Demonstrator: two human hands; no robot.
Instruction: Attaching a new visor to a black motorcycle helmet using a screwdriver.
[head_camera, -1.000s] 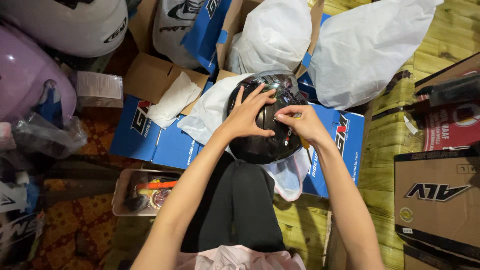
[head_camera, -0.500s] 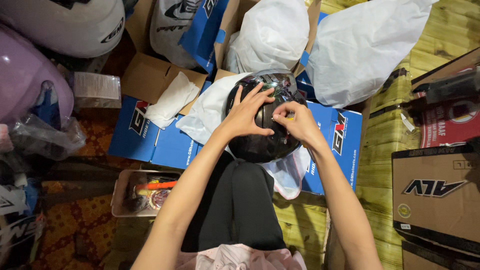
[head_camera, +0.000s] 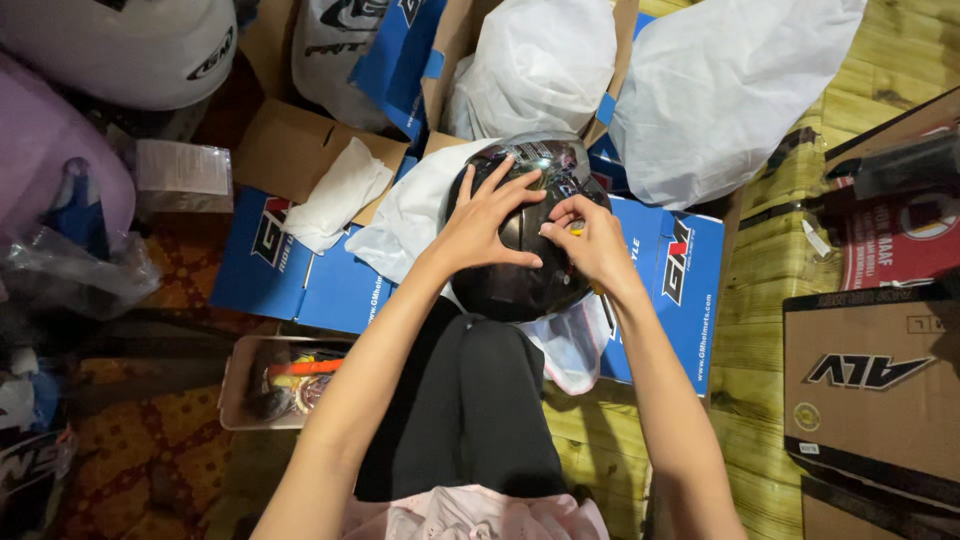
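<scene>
The fingers (head_camera: 500, 195) of the left hand (head_camera: 480, 225) are spread wide and pressed flat over the crown of the glossy black helmet (head_camera: 520, 280), steadying it rather than gripping around it. The right hand (head_camera: 590, 245) has its fingertips (head_camera: 553, 226) pinched together at the helmet's right side, just beside the left thumb; a small yellow bit shows between them, too small to identify. Compared with a second ago both hands sit in nearly the same place: the right pinch has slid slightly lower and closer to the left hand, while the left fingers stay splayed. That suggests fine work on one spot of the shell is continuing, with nothing lifted or set down.

The helmet rests on the person's black-clad lap (head_camera: 470, 400), its shiny visor (head_camera: 540, 160) pointing away, directly under both hands. Beneath and around it lies a white cloth bag (head_camera: 410, 215), on top of blue cardboard boxes (head_camera: 290, 270). Further out are two stuffed white bags (head_camera: 740, 90), a white helmet (head_camera: 120, 50) at upper left, a small tray of tools (head_camera: 285, 385) on the floor, and brown cartons (head_camera: 870, 390) on the wooden floor at right
</scene>
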